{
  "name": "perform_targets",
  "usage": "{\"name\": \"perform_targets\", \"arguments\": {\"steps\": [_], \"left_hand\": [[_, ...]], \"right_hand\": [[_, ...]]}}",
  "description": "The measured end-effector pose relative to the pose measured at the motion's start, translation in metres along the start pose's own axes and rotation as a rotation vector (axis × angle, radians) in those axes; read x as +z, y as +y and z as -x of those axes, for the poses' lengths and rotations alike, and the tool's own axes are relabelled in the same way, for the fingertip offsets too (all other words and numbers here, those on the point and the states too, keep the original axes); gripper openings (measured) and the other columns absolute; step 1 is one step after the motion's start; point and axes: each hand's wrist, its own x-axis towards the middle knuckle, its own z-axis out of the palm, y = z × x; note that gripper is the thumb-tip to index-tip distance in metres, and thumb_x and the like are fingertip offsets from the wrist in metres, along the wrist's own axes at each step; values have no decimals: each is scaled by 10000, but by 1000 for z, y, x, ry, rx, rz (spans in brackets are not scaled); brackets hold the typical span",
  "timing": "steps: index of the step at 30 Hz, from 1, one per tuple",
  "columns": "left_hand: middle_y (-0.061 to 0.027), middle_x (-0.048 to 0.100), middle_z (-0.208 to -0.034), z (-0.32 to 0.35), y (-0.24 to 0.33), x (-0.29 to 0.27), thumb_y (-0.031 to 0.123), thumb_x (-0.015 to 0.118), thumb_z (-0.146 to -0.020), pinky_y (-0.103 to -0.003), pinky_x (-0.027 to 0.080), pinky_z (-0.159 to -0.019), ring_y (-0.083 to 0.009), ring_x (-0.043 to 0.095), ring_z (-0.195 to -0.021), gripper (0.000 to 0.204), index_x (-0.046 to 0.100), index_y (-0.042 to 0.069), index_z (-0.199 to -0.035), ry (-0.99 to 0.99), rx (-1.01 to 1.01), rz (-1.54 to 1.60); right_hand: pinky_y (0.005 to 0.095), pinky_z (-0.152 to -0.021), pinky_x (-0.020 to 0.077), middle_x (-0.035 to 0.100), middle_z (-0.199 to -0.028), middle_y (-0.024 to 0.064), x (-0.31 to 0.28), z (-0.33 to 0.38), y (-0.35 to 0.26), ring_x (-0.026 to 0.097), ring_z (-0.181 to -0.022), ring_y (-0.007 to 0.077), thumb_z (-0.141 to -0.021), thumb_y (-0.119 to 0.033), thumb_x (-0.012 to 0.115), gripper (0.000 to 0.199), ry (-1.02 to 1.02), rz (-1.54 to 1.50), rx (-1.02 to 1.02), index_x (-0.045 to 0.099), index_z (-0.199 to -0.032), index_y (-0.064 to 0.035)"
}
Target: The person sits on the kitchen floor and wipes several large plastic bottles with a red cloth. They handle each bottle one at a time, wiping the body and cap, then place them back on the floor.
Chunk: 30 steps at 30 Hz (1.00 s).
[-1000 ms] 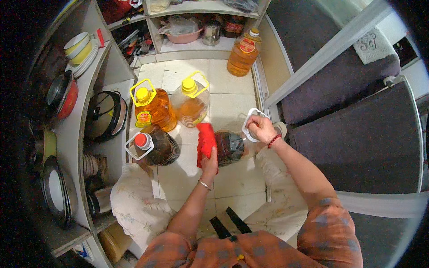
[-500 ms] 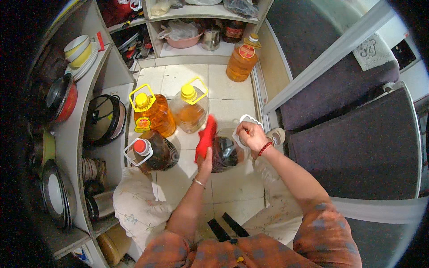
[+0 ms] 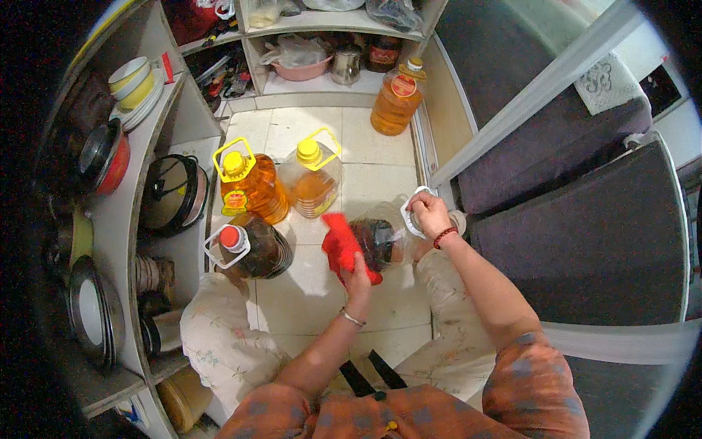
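Observation:
A large clear plastic jug (image 3: 376, 241) with dark contents is tilted over the floor tiles, its neck end toward the right. My right hand (image 3: 430, 214) is closed around the white handle (image 3: 411, 222) at that end. Crumpled in my left hand (image 3: 357, 278) is a red cloth (image 3: 340, 247), held against or close beside the jug's base end. To the left stand a dark-filled jug (image 3: 262, 252) with a red cap, a full orange oil jug (image 3: 262, 192) with a yellow cap, and a partly filled jug (image 3: 316, 186) with a yellow cap.
Another oil bottle (image 3: 397, 102) stands at the back right by the door frame. Shelves on the left hold stacked bowls (image 3: 133, 84), a red pot (image 3: 113, 161) and plates (image 3: 91, 314). A pink basin (image 3: 303, 69) sits on the back shelf. Dark purple upholstery (image 3: 585, 234) lies at right.
The jug and my right hand have shifted right. My left hand and the red cloth have moved right too, and the cloth now hangs lower and more bunched. The standing jugs have not moved.

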Motion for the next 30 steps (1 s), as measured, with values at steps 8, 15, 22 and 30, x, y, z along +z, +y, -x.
{"name": "perform_targets", "arguments": {"steps": [8, 15, 22, 30], "left_hand": [[-259, 445, -1348, -34, -5, -28, 452, 569, -898, -453, 310, -1059, -393, 424, -1242, 687, 361, 20, -1390, 100, 331, -508], [-252, 523, -1287, -55, -16, -63, 385, 586, -889, -436, 436, -932, -424, 544, -1088, 486, 569, 44, -1235, 176, 212, -676], [-164, 684, -855, -29, 114, -35, 279, 619, -884, -352, 488, -692, -250, 642, -743, 299, 662, -1, -981, -217, 330, -569], [-184, 679, -931, 28, 255, -32, 436, 582, -813, -450, 507, -783, -373, 643, -904, 403, 686, 92, -995, -242, 424, -1266]], "right_hand": [[353, -658, 495, 665, -722, 132, -6, 3, -8, 643, -693, 243, -829, -187, 521, 221, 33, -9, 46, 666, -782, -26], [369, -663, 506, 669, -735, 157, -1, -1, -10, 655, -689, 275, -848, -212, 482, 262, 66, 172, 56, 669, -798, -35], [378, -665, 507, 670, -744, 152, -15, 7, 12, 656, -704, 289, -835, -240, 511, 251, 137, 109, 77, 665, -791, -47], [444, -705, 503, 650, -786, 213, -2, 10, -16, 637, -772, 391, -816, -223, 492, 240, 69, 195, 38, 661, -841, -55]]}}
